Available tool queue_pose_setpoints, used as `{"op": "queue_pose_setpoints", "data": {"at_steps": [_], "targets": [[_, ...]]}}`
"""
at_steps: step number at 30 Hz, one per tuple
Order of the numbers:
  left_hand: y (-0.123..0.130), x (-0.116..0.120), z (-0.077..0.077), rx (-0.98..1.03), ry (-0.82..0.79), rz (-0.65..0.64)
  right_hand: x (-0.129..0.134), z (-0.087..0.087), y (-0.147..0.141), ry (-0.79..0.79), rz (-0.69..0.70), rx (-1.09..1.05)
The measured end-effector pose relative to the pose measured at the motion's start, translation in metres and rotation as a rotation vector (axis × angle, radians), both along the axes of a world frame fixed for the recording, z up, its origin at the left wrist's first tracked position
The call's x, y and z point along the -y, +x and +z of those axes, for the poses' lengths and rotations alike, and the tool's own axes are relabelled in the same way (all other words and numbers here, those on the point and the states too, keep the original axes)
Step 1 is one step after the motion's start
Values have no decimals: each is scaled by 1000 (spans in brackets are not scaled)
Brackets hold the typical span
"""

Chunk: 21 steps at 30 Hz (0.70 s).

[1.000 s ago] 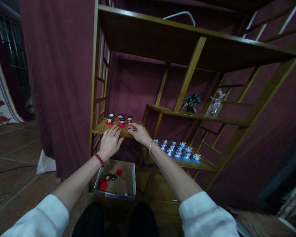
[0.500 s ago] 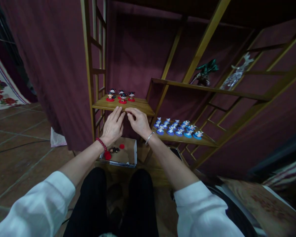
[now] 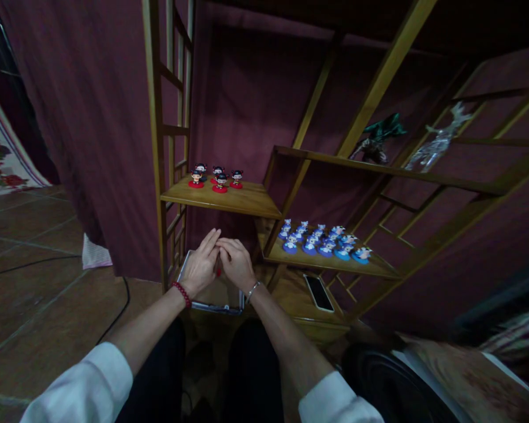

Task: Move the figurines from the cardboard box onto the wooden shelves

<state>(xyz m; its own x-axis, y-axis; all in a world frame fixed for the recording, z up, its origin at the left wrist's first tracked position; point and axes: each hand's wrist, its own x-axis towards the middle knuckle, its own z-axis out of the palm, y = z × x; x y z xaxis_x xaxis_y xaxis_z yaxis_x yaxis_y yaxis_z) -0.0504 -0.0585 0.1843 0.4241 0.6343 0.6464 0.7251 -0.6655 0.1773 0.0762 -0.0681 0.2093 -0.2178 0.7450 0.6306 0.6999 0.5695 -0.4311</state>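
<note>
My left hand (image 3: 204,262) and my right hand (image 3: 237,262) meet above an open cardboard box (image 3: 227,309), their fingertips touching. The fingers of both are bent inward and pressed together; anything between them is hidden from me. A bit of a red disc (image 3: 219,272) shows beneath them; my hands cover most of the box's inside. Higher up, several small black-haired figurines (image 3: 220,181) on red round bases stand upright on the left wooden shelf (image 3: 220,201).
Several purple and blue figurines (image 3: 310,243) stand in rows on the lower right shelf (image 3: 335,264). Below lies a phone (image 3: 319,292). A green ornament (image 3: 379,136) and a clear deer-shaped ornament (image 3: 438,141) occupy the upper shelf. A maroon curtain (image 3: 83,117) hangs at left.
Both hands have come down together from the left shelf's front edge to above the box, now hiding the black-haired figurine seen inside it. The camera view has shifted, bringing the phone into sight.
</note>
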Motion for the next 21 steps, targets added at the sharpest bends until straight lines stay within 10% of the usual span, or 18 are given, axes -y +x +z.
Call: {"op": "queue_pose_setpoints", "data": {"at_steps": [9, 21], "targets": [[9, -10, -70, -77, -329, 68, -16, -72, 0, -240, -32, -18], [13, -15, -127, -220, -660, 175, -35, -149, 1, -458, -41, -28]]}}
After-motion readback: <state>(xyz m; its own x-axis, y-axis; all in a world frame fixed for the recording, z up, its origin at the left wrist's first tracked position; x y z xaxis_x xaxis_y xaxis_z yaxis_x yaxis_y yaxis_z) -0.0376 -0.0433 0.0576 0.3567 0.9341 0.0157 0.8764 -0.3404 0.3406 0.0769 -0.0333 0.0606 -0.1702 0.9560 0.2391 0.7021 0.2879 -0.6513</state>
